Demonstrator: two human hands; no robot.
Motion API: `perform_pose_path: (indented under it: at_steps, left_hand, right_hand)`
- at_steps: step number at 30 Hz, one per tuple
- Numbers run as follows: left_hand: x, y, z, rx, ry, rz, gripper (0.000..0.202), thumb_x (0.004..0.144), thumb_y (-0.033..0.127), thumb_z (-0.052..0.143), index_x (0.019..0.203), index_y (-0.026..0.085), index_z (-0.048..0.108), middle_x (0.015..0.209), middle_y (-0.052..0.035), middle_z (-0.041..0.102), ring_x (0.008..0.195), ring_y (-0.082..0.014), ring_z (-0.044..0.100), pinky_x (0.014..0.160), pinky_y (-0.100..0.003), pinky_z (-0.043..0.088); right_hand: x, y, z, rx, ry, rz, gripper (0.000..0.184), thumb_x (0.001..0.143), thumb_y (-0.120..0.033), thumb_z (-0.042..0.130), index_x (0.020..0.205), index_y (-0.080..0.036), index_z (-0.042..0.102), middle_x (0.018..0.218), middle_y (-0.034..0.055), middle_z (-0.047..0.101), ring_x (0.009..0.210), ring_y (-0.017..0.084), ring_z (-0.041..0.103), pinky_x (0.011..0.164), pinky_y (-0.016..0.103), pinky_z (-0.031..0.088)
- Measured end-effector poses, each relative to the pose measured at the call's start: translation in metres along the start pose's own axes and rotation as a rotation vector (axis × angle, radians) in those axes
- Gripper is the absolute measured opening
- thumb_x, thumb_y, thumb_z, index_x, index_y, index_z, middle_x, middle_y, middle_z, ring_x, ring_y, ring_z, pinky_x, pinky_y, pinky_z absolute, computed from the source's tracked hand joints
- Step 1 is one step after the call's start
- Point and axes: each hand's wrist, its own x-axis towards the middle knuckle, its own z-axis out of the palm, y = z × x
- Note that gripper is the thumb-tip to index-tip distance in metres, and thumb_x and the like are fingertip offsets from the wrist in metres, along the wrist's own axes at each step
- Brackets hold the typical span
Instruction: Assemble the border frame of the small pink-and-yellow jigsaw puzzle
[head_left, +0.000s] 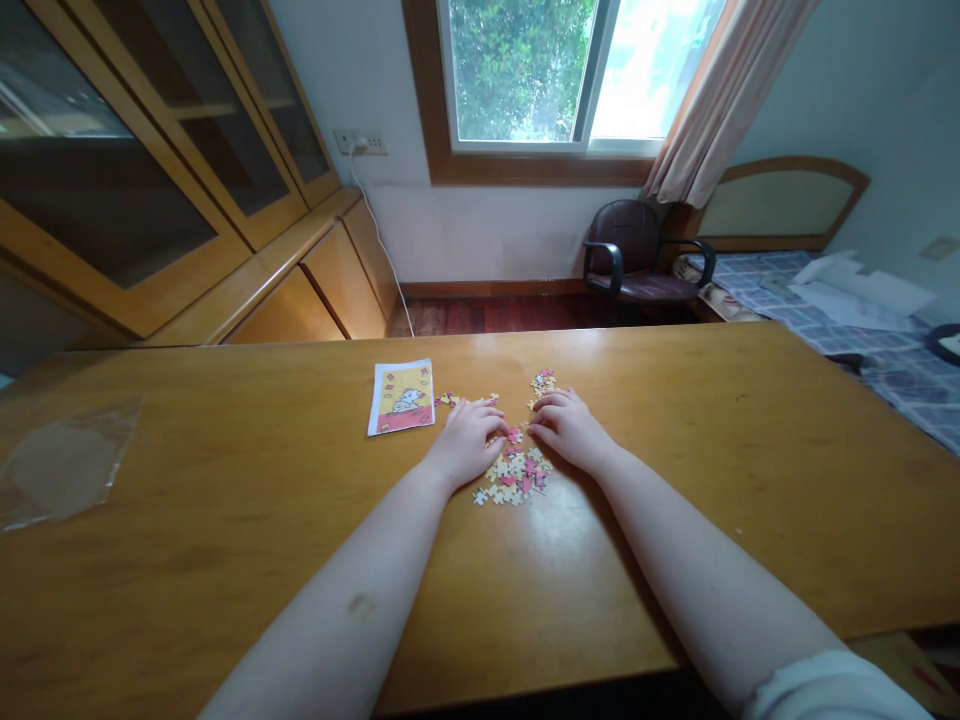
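Note:
Loose jigsaw puzzle pieces (517, 472), yellow, pink and pale, lie in a heap on the wooden table (645, 600) in front of me. At the heap's left edge rests my left hand (471, 440), its fingers loosely bent and a little apart. On the opposite side, my right hand (571, 428) lies low over the table, thumb apart from the bent fingers, fingertips beside the pieces. More pieces (543, 380) are gathered just beyond the right hand. A few others stretch behind the left hand, partly hidden by it. No piece can be made out held in either hand.
A picture card (403, 397) with a white animal on yellow and pink lies left of the pieces. A clear plastic bag (67, 460) is at the table's far left. Beyond the table are a glass-doored cabinet (247, 240), an armchair (637, 250) and a bed (885, 350).

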Motion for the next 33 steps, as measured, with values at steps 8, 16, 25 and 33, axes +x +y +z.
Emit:
perform_pose_path:
  at_steps: [8,16,25,33]
  left_hand:
    - [-0.002,-0.003,0.002,0.029,-0.031,0.032,0.028,0.085,0.032,0.058,0.111,0.029,0.069,0.125,-0.0050,0.063,0.129,-0.0279,0.046,0.114,-0.058,0.024]
    - [-0.001,-0.001,0.003,0.070,-0.070,-0.003,0.026,0.086,0.033,0.058,0.108,0.029,0.071,0.131,-0.0057,0.060,0.134,-0.0290,0.041,0.115,-0.059,0.020]
    - [0.000,-0.002,0.002,0.058,0.043,-0.025,0.016,0.085,0.023,0.058,0.088,0.027,0.073,0.116,-0.0024,0.068,0.127,-0.0257,0.049,0.113,-0.056,0.025]
    - [0.001,-0.002,0.000,0.056,0.075,-0.039,0.014,0.083,0.020,0.059,0.084,0.027,0.072,0.112,-0.0020,0.070,0.122,-0.0254,0.052,0.112,-0.053,0.029]
  right_hand:
    - [-0.001,-0.005,-0.004,0.028,0.017,-0.075,0.007,0.083,-0.027,0.066,0.086,-0.023,0.070,0.106,0.0056,0.068,0.111,0.024,0.056,0.110,0.055,0.027]
    - [-0.003,-0.009,0.001,0.085,-0.007,-0.202,0.010,0.083,-0.030,0.067,0.088,-0.025,0.074,0.109,0.0061,0.068,0.119,0.027,0.052,0.107,0.051,0.035]
    - [-0.002,-0.008,0.002,0.073,-0.024,-0.190,0.009,0.082,-0.027,0.068,0.086,-0.023,0.075,0.108,0.0066,0.068,0.117,0.026,0.053,0.106,0.048,0.038]
    - [-0.002,-0.008,0.004,0.013,-0.061,-0.118,0.019,0.083,-0.029,0.067,0.101,-0.026,0.074,0.118,0.0072,0.066,0.122,0.028,0.049,0.107,0.053,0.035]
